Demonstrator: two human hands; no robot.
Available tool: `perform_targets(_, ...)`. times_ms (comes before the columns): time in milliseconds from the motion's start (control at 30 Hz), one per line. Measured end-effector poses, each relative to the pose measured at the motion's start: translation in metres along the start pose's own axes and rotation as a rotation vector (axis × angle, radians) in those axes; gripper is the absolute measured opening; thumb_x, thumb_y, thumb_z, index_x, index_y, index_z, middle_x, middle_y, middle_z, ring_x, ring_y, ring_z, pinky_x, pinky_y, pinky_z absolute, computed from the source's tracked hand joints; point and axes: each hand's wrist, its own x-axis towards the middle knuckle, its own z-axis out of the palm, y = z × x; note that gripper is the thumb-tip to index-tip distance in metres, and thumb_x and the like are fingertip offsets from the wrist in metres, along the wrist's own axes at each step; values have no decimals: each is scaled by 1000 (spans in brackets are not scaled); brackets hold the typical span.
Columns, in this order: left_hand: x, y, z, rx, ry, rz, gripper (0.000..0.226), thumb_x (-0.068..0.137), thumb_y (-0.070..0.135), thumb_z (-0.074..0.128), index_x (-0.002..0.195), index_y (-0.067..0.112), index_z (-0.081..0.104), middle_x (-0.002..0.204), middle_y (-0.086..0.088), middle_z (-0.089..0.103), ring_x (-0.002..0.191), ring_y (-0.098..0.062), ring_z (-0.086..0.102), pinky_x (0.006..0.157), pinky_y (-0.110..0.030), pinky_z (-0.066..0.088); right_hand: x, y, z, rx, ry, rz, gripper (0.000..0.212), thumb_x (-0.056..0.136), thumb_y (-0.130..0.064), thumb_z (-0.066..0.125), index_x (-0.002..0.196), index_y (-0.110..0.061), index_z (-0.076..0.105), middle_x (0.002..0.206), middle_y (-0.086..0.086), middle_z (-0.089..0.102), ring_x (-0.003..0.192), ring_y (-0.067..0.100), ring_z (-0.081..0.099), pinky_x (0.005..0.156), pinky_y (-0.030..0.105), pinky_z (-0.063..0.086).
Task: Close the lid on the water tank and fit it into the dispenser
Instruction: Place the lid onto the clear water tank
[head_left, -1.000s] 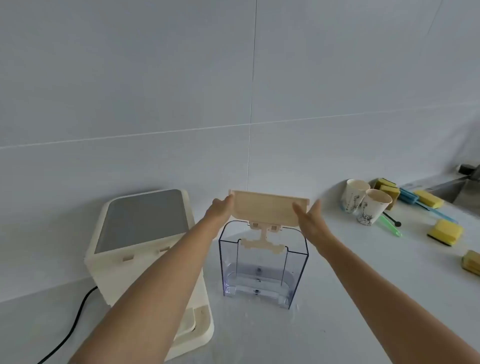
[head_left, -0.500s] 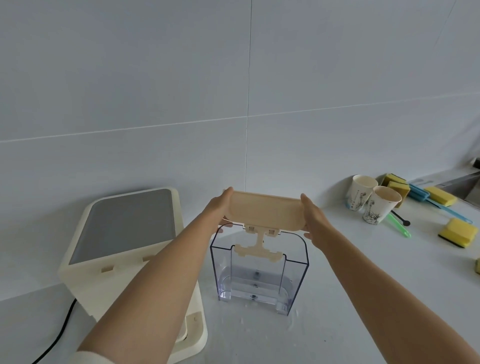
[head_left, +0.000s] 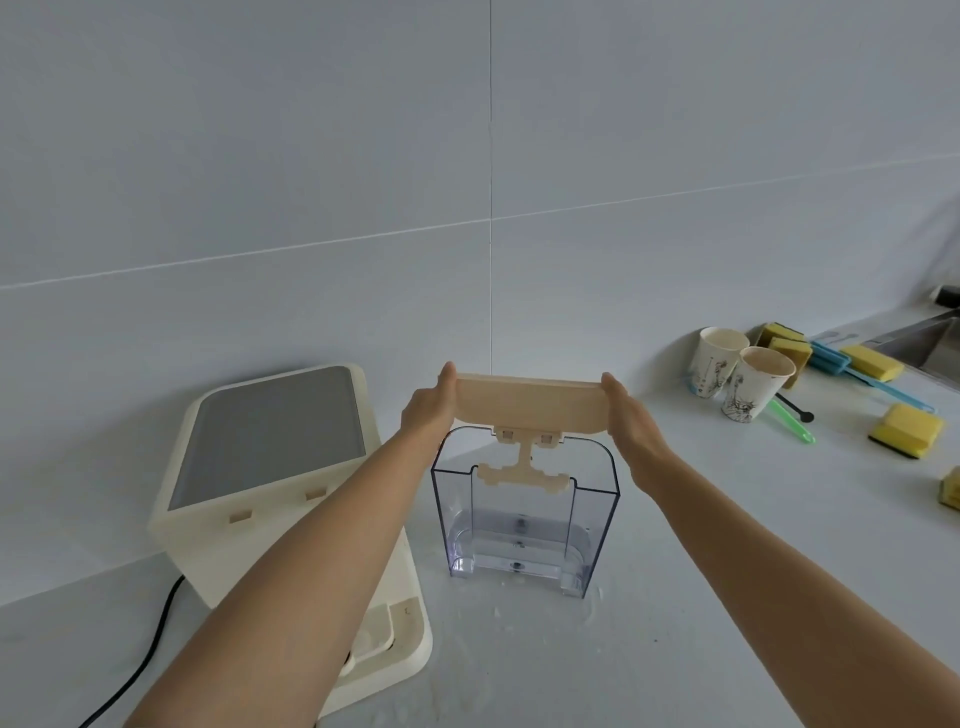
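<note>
A clear plastic water tank (head_left: 524, 525) stands upright on the white counter, near the middle. Its cream lid (head_left: 530, 402) is raised above the tank's back edge, joined to it by a cream hinge piece (head_left: 523, 470) that hangs down into the tank. My left hand (head_left: 428, 408) grips the lid's left end and my right hand (head_left: 631, 415) grips its right end. The cream dispenser (head_left: 270, 457) with a grey top panel stands to the left of the tank, partly hidden by my left forearm.
A black power cord (head_left: 150, 660) runs from the dispenser toward the front left. Two paper cups (head_left: 737, 374) stand at the back right, with several yellow sponges (head_left: 906, 428), a blue brush (head_left: 852, 369) and a green spoon (head_left: 792, 421). A sink (head_left: 930, 338) lies at the far right.
The lid has tipped forward, from near upright toward flatter over the tank, with both hands still on its ends. The view has shifted slightly.
</note>
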Motion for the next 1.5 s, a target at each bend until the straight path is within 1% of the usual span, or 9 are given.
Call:
perform_targets(233,-26,-18,-2,-69,49,60,38,92,39,32,62,16,37,67,-1,37,71,-21,37,74,-32,29,-30,20,-3,-68,10,-115,54,93,-43,30,137,-12,37,147,6,38,135,23,32,108,34,24)
perform_targets(433,-41,-35,0,-37,100,108,32,91,22,28,60,15,26,64,-3,30,60,-19,30,55,-30,23,-54,43,3,-72,10,-144,56,95,-43,23,145,-19,19,155,2,22,142,21,21,115,33,14)
perform_targets(533,-44,-47,0,-64,77,87,36,91,26,30,88,1,56,99,-21,58,101,-39,52,87,-40,42,-61,49,5,-66,12,-129,56,95,-42,23,146,-22,13,156,1,19,143,22,19,115,34,14)
perform_targets(633,-45,-57,0,-130,47,52,52,90,35,32,129,3,46,144,-14,44,133,-32,39,112,-47,28,-66,52,7,-63,19,-111,56,96,-39,25,147,-23,9,156,2,19,142,23,20,114,33,16)
perform_targets(867,-57,-65,0,-152,12,29,49,93,31,30,134,8,44,146,-11,43,134,-27,41,114,-44,28,-75,55,9,-116,34,-81,54,97,-32,25,147,-21,8,153,8,28,133,30,35,103,34,30)
perform_targets(1067,-59,-70,1,-108,25,65,46,94,31,30,136,17,44,141,-10,49,130,-26,44,113,-39,29,-72,63,10,-108,23,-71,54,96,-34,25,147,-23,10,154,7,26,138,29,27,110,36,23)
perform_targets(1233,-59,-72,2,-82,31,98,28,95,28,29,81,31,53,97,-7,50,96,-23,49,85,-33,34,-65,69,10,-71,8,-73,53,96,-36,25,146,-22,16,152,7,29,137,28,29,110,38,24)
perform_targets(1400,-61,-75,3,-119,49,65,47,93,32,31,132,9,43,138,-13,48,127,-31,42,105,-40,32,-53,77,2,-9,-12,-17,62,94,-43,27,146,-17,9,157,6,14,142,26,20,117,45,17)
perform_targets(1500,-64,-75,6,-189,42,17,54,92,34,37,142,16,29,148,-7,36,135,-27,33,106,-40,28,-41,70,-7,33,21,-19,63,92,-46,31,146,-18,15,155,9,21,140,28,24,115,50,21)
